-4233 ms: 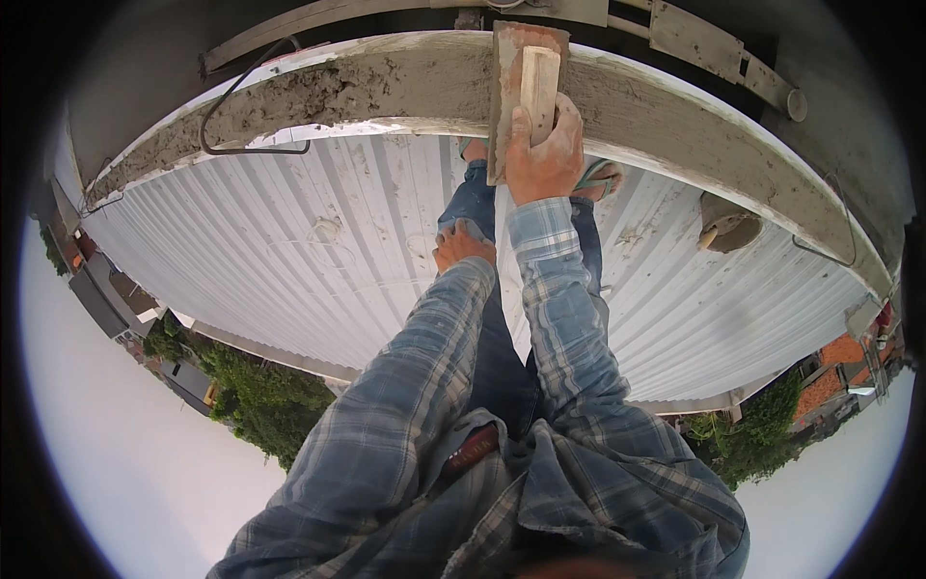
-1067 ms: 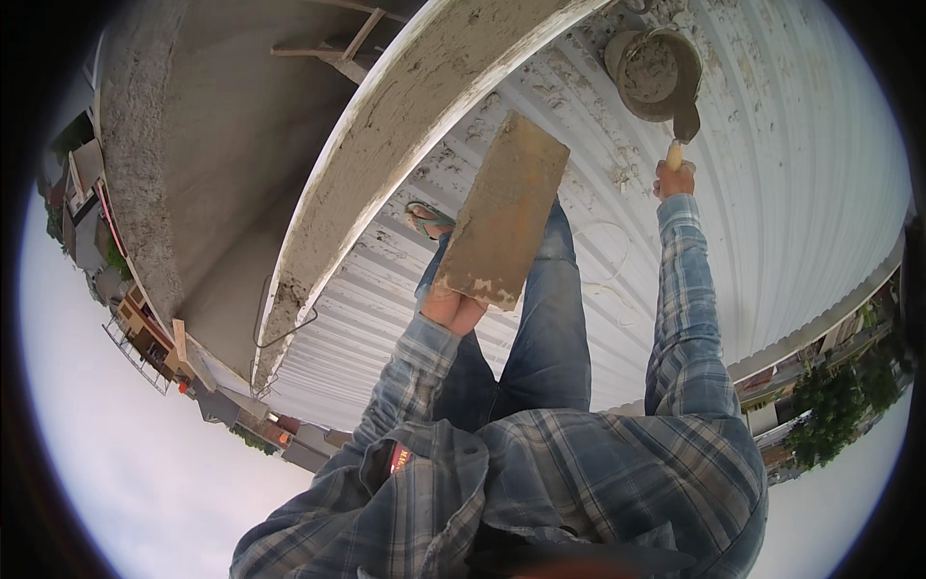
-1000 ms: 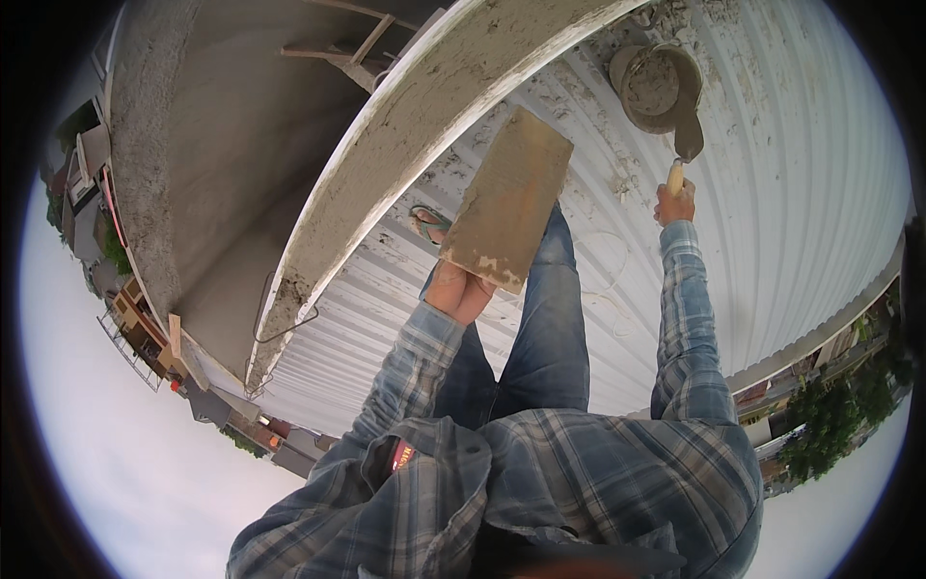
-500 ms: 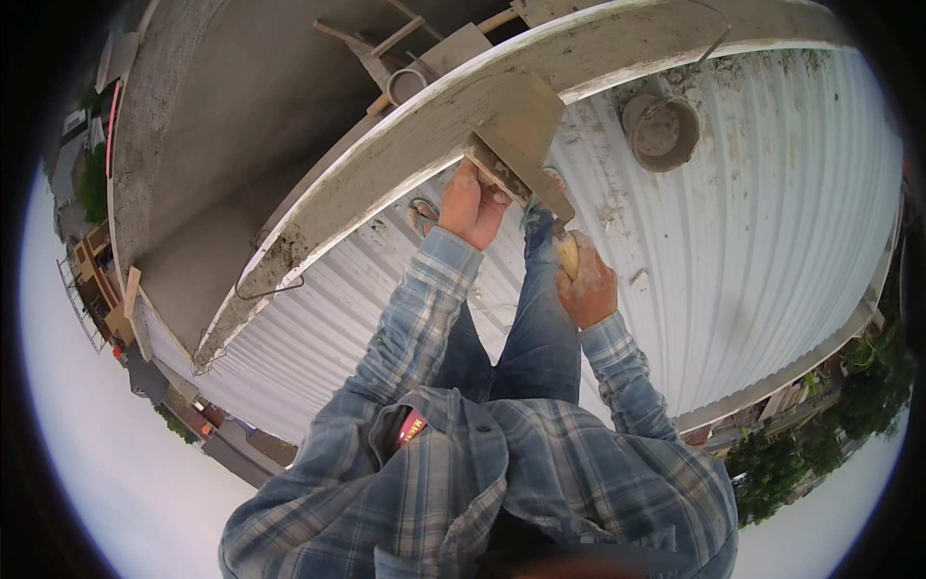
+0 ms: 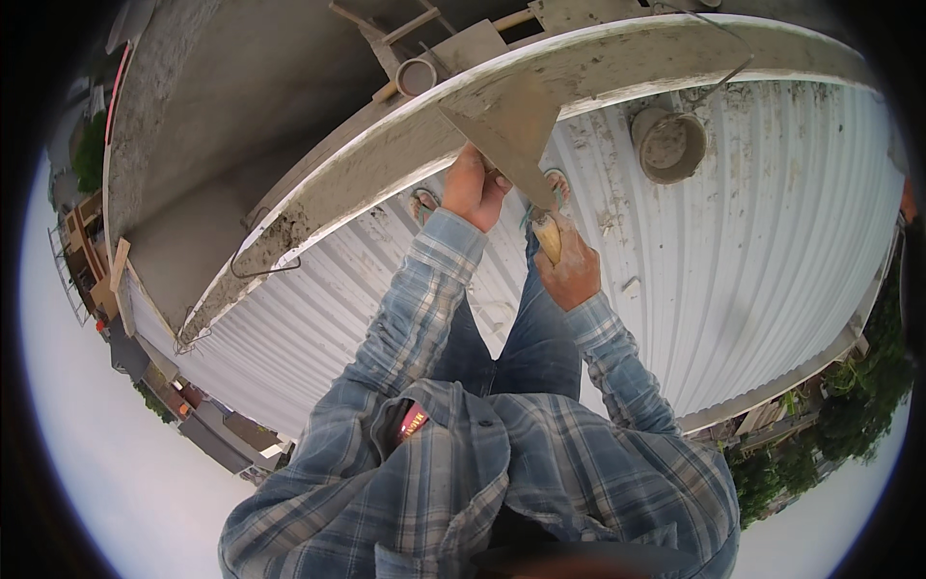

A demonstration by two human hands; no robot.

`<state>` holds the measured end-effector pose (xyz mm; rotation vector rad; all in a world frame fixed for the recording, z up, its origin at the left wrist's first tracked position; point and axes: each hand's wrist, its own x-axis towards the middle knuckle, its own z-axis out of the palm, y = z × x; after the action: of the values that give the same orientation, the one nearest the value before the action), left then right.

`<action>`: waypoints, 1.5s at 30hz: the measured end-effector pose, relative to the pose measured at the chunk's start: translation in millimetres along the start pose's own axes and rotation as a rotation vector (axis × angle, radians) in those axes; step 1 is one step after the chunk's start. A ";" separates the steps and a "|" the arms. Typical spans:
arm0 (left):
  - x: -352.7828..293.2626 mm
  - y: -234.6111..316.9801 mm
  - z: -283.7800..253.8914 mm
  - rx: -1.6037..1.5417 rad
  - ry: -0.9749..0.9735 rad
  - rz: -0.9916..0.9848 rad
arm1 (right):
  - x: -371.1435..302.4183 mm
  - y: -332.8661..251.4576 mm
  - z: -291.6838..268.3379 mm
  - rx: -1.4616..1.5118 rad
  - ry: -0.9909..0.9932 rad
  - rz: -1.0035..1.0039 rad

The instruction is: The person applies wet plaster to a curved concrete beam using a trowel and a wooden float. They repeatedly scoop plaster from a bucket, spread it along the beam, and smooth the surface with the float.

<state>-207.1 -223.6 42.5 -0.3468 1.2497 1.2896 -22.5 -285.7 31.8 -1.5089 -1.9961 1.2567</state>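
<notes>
My right hand (image 5: 571, 269) is wrapped round the wooden handle of a trowel (image 5: 505, 160). The blade, coated in grey mortar, points away and to the left. My left hand (image 5: 473, 191) is closed under a flat board (image 5: 531, 108) smeared with mortar. The blade lies over the board and hides part of it, along with some left fingers. Just beyond both tools runs a long wall top (image 5: 376, 179) with wet-looking mortar between pale edges, curved by the lens. Board and blade overlap it in the view; whether they touch it I cannot tell.
A mortar-stained bucket (image 5: 668, 145) stands on the white corrugated roofing (image 5: 733, 251), right of my sandalled feet (image 5: 424, 205). Beyond the wall are another bucket (image 5: 417, 77) and wooden pieces (image 5: 410, 27). A bent metal rod (image 5: 265, 271) crosses the wall's left part.
My right hand and the trowel have moved up and left, so the blade now covers more of the board. My left hand stays nearly in place, slightly lower. The view has shifted slightly.
</notes>
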 end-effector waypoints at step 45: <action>25.4 -8.8 -11.2 -0.459 -0.353 -0.016 | -9.2 78.9 -68.3 1.126 -0.345 0.677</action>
<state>-210.5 -222.1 13.6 -0.4294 0.6480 1.5434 76.3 -260.3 8.4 -1.3558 -0.5068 2.4250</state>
